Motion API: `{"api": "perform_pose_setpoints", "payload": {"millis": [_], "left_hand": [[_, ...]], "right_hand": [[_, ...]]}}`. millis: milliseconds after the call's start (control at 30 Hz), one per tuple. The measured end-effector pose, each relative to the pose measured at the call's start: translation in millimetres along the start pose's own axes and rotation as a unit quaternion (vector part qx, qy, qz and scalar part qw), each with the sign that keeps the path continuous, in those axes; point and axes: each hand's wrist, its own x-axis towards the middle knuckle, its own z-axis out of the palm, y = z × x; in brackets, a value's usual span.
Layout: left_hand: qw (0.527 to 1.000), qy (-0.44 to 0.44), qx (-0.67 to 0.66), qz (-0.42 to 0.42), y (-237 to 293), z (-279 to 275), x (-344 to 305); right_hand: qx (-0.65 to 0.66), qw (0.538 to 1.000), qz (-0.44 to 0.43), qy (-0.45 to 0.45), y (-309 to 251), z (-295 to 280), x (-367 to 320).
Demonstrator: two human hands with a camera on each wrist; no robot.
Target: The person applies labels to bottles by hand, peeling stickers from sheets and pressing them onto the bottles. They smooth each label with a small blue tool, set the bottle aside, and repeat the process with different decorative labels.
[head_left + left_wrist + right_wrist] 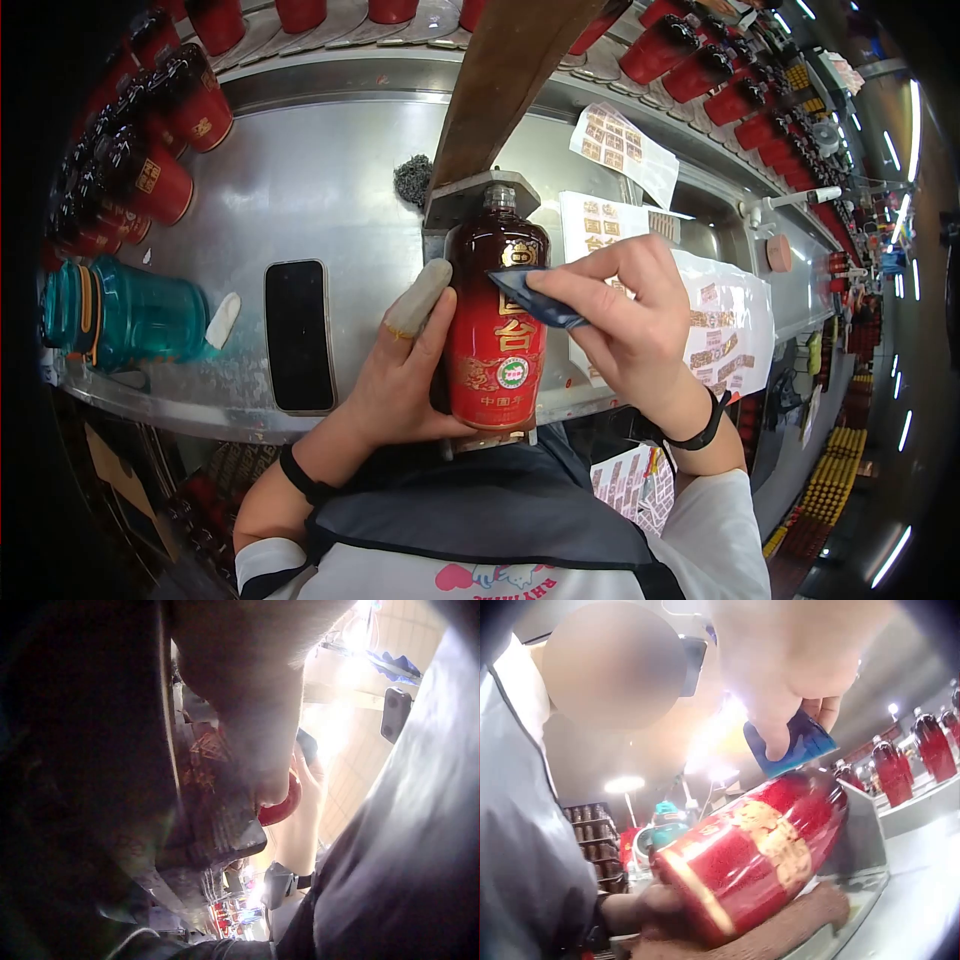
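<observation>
A glass bottle (497, 340), red with a dark top and gold lettering, leans with its neck at a metal bracket (470, 188). My left hand (395, 375) grips it from the left side and around the base; a pale finger cot (420, 297) covers one finger. My right hand (640, 320) pinches a thin dark blue scraper (535, 297), its edge right at the gold characters on the upper front. In the right wrist view the scraper (787, 746) is over the bottle (742, 855), with the left hand (810, 915) beneath. The left wrist view is mostly dark.
A black phone (300, 335) and a teal jug (140, 310) lie on the metal bench to the left. Sticker sheets (725, 325) lie at the right. A wooden post (510, 70) rises behind the bottle. Red bottles (165, 185) crowd the left, and others line a conveyor behind.
</observation>
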Motion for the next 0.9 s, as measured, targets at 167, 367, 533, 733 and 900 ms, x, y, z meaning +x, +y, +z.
{"api": "perform_pose_setpoints", "payload": {"millis": [167,367,533,733,900], "left_hand": [[1.000,-0.006,-0.002,-0.008,1.2,-0.3,-0.5],[1.000,-0.004,0.004,-0.004,1.5,-1.0,-0.4],[1.000,-0.008,0.011,0.000,1.1,-2.4,0.7],[1.000,-0.014,0.002,-0.005,2.5,-3.3,-1.1],[1.000,-0.009,-0.010,-0.006,1.0,-2.8,-0.1]], "right_hand": [[-0.002,1.000,-0.006,-0.007,1.1,-2.5,-0.9],[0.021,0.999,0.030,-0.013,-3.5,-4.8,2.0],[0.038,0.997,0.059,-0.016,1.6,-8.2,2.6],[0.078,0.981,0.177,0.002,15.5,-1.9,-3.2],[0.033,0.999,-0.009,-0.026,-14.2,-2.3,-15.0]]}}
